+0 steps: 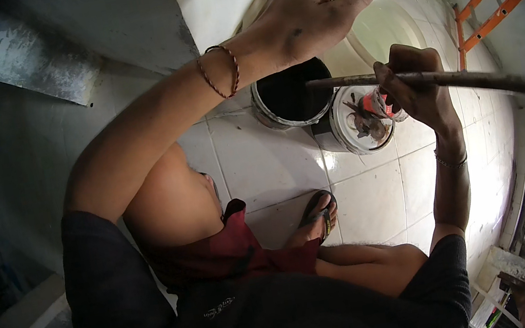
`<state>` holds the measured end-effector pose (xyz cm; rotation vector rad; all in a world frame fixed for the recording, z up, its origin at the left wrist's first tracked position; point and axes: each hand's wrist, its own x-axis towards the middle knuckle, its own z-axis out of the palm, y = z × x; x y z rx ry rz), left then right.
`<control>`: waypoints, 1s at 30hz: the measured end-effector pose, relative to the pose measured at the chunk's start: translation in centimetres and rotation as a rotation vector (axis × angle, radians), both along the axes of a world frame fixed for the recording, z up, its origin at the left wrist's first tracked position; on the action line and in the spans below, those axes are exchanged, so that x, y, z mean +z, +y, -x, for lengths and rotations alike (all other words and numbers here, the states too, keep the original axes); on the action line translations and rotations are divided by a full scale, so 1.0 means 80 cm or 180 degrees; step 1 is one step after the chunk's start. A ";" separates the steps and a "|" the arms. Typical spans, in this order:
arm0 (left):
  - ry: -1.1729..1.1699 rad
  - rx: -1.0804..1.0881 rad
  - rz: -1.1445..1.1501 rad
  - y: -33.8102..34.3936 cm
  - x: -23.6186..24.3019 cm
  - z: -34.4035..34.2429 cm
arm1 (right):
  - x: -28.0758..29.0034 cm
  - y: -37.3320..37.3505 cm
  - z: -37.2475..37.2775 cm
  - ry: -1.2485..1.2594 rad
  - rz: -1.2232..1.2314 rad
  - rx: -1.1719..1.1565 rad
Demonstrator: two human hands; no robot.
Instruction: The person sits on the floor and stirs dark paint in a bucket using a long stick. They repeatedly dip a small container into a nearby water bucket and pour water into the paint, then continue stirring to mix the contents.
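Observation:
My right hand (414, 81) is closed round a long dark wooden stick (496, 79). The stick's left end reaches over a bucket (278, 123) with black contents; whether it touches them I cannot tell. My left hand (321, 14) is raised beyond the bucket, fingers loosely curved and thumb apart from them. One fingertip is black, and I see nothing clearly held there. Beside the bucket is a second container (345, 137) with a stained white lid. A small red-and-white tin (378, 103) and dark, dried-looking scraps (366, 124) rest on it, the tin partly behind my right hand.
Behind the buckets lies a large pale round basin (385, 24). An orange ladder-like frame (491, 4) leans at the far right. A grey panel (139, 32) stands at the far left. My sandalled foot (319, 217) is on the white tiled floor (372, 205).

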<state>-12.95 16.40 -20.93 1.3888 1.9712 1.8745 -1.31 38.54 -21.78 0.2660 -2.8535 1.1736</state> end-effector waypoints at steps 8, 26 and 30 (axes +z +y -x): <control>0.0126 0.0037 -0.0301 0.004 -0.008 -0.002 | -0.011 -0.002 0.014 -0.0132 0.0251 0.0113; 0.0350 0.0691 -0.0327 0.026 -0.030 0.000 | -0.014 0.006 0.033 -0.0472 0.0179 0.0106; -0.0166 0.0367 -0.0066 0.018 -0.026 -0.003 | -0.013 0.002 0.037 -0.0479 0.0157 0.0045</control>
